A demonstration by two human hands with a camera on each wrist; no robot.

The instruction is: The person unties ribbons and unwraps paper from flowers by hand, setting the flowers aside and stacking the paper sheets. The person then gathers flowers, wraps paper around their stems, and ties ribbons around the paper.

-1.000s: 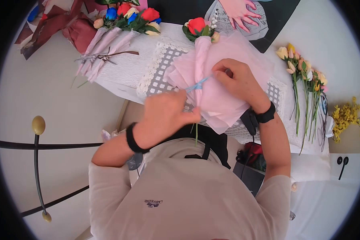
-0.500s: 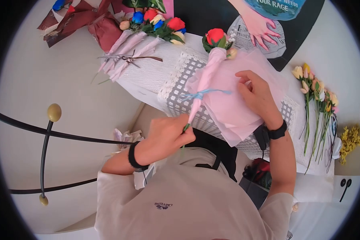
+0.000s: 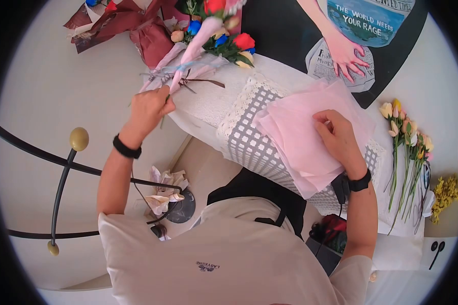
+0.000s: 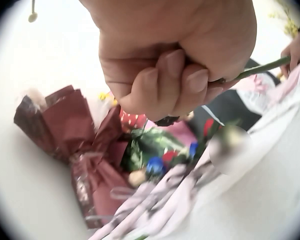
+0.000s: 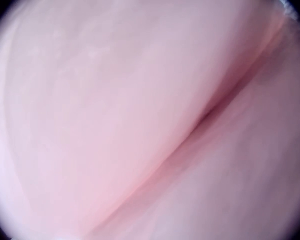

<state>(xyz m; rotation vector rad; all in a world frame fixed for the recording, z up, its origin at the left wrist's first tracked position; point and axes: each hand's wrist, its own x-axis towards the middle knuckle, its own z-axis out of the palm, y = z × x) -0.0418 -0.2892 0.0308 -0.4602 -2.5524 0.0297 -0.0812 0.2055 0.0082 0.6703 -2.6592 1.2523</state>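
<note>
My left hand [image 3: 150, 108] grips the lower end of a flower bouquet rolled in pink paper [image 3: 194, 48], a blue tie round its middle and a red rose on top. It is held over the left part of the table, overlapping other pink-wrapped flower bundles [image 4: 140, 212]. In the left wrist view the fingers are curled and a green stem [image 4: 265, 67] sticks out beside them. My right hand [image 3: 338, 136] lies over a stack of pink wrapping sheets [image 3: 295, 132], fingers loosely bent with nothing in them. Pink paper fills the blurred right wrist view.
A dark red wrapped bouquet [image 3: 150, 43] lies at the back left. Loose flower stems [image 3: 399, 157] are spread at the right. The sheets lie on a crocheted grey-and-white mat [image 3: 239, 124]. A black device [image 3: 341, 189] sits by the right wrist; a printed poster [image 3: 290, 40] is behind.
My left hand has carried the rolled bouquet off the pink sheets to the left, over the other bundles. My right hand has let go of the blue tie and moved down onto the sheets.
</note>
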